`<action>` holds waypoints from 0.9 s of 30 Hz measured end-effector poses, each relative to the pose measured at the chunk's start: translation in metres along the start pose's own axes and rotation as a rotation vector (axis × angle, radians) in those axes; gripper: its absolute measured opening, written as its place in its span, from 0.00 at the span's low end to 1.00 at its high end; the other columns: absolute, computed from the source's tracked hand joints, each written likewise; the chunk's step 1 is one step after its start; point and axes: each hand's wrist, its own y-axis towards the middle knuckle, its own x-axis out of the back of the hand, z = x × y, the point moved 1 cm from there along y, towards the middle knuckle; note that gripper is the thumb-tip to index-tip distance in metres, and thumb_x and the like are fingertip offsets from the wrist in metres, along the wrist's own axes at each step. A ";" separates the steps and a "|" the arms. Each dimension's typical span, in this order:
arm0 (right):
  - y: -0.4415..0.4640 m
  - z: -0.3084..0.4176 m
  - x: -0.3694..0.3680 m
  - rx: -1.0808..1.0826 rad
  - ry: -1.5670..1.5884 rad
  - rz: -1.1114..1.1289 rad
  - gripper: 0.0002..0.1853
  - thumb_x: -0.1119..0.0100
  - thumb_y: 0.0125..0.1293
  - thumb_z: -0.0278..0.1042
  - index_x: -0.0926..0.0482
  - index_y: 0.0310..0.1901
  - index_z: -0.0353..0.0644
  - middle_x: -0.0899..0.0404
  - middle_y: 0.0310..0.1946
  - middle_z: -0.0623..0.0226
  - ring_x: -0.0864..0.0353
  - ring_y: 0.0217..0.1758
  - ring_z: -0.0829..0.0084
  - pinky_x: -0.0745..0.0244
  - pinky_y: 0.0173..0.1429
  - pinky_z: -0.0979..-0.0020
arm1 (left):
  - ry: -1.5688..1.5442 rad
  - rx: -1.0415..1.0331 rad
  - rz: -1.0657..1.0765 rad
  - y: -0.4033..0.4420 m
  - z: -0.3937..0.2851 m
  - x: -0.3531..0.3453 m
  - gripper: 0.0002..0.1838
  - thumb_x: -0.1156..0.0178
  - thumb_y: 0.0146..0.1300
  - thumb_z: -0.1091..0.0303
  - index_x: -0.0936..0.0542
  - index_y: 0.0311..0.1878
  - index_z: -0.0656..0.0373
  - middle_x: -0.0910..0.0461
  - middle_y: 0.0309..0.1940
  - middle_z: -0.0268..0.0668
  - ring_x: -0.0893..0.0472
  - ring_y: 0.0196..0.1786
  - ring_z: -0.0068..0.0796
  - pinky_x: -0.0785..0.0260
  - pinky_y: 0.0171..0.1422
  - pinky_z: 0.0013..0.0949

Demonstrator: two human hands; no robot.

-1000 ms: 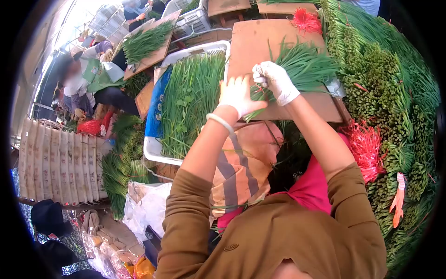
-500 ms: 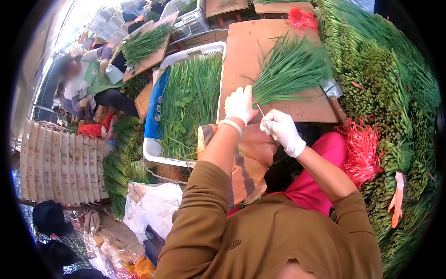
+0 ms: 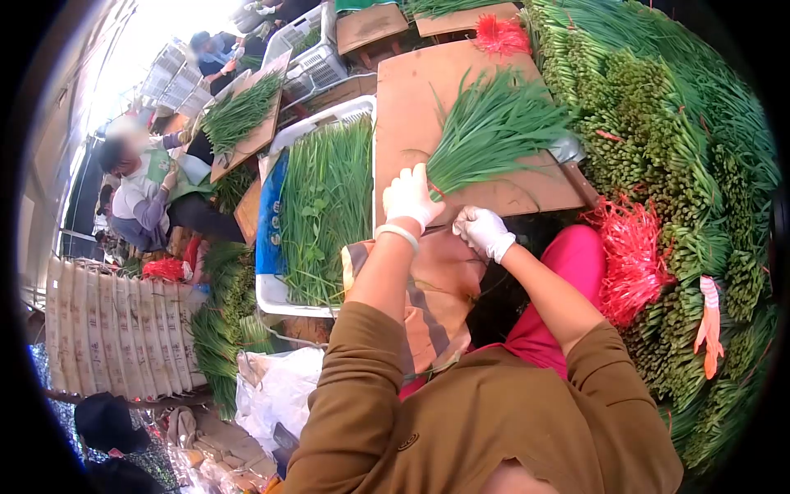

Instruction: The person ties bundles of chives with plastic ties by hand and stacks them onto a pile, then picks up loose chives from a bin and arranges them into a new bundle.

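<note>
Curling just on the near side of the table (image 3: 411,90): gloved right hand (image 3: 484,233), fingers closed; cannot tell whether they pinch anything. Slightly beyond, gloved left hand (image 3: 407,198) grips the base of a green-leaf bundle (image 3: 498,132), red tie (image 3: 436,193) showing beside the fingers. Bundle lies on the table, leaves fanned away. Left, white crate (image 3: 273,294) of long leaves. Right, red strips (image 3: 629,259) against stacked bundles (image 3: 634,107). Farther left, another person (image 3: 136,185).

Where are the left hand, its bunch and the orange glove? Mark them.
Left hand (image 3: 406,198), head view: back of the hand.
Bunch (image 3: 498,132), head view: middle of the leaves.
Orange glove (image 3: 709,324), head view: its middle.
</note>
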 end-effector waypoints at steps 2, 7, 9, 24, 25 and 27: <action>-0.002 -0.009 -0.003 0.097 0.230 0.074 0.05 0.48 0.65 0.27 0.23 0.40 0.40 0.19 0.36 0.68 0.23 0.32 0.76 0.26 0.41 0.74 | -0.008 -0.001 0.019 0.003 0.001 0.003 0.43 0.29 0.41 0.49 0.33 0.60 0.54 0.26 0.50 0.45 0.22 0.52 0.45 0.28 0.55 0.43; -0.050 -0.007 0.020 0.421 0.403 -0.119 0.20 0.44 0.62 0.24 0.26 0.56 0.38 0.23 0.52 0.67 0.25 0.52 0.76 0.30 0.59 0.73 | -0.238 -0.064 -0.004 0.010 0.018 0.020 0.38 0.29 0.39 0.50 0.27 0.55 0.58 0.21 0.48 0.47 0.21 0.52 0.43 0.28 0.57 0.39; -0.072 0.009 0.058 0.464 0.346 -0.243 0.20 0.45 0.61 0.20 0.26 0.56 0.38 0.22 0.51 0.67 0.24 0.55 0.74 0.31 0.62 0.72 | -0.526 -0.034 0.066 0.013 0.029 0.025 0.37 0.29 0.39 0.49 0.25 0.53 0.60 0.19 0.45 0.46 0.19 0.49 0.40 0.27 0.55 0.36; -0.038 -0.011 0.214 0.082 -0.849 -0.582 0.27 0.33 0.53 0.33 0.25 0.57 0.44 0.22 0.50 0.52 0.22 0.53 0.55 0.28 0.57 0.63 | -1.789 0.215 0.936 -0.087 -0.076 -0.068 0.29 0.38 0.61 0.59 0.33 0.63 0.59 0.23 0.52 0.45 0.22 0.51 0.39 0.28 0.53 0.40; -0.038 -0.013 0.214 0.076 -0.872 -0.578 0.28 0.33 0.52 0.32 0.26 0.58 0.44 0.22 0.50 0.52 0.22 0.53 0.55 0.28 0.58 0.62 | -1.658 0.025 0.746 -0.086 -0.079 -0.053 0.25 0.38 0.62 0.62 0.31 0.60 0.61 0.22 0.51 0.42 0.21 0.50 0.34 0.28 0.53 0.36; -0.035 -0.017 0.218 0.055 -0.874 -0.564 0.28 0.35 0.52 0.29 0.27 0.58 0.44 0.22 0.50 0.51 0.23 0.54 0.55 0.28 0.58 0.62 | -1.524 -0.199 0.374 -0.078 -0.086 -0.020 0.23 0.38 0.59 0.71 0.28 0.57 0.66 0.21 0.51 0.41 0.21 0.48 0.26 0.28 0.54 0.28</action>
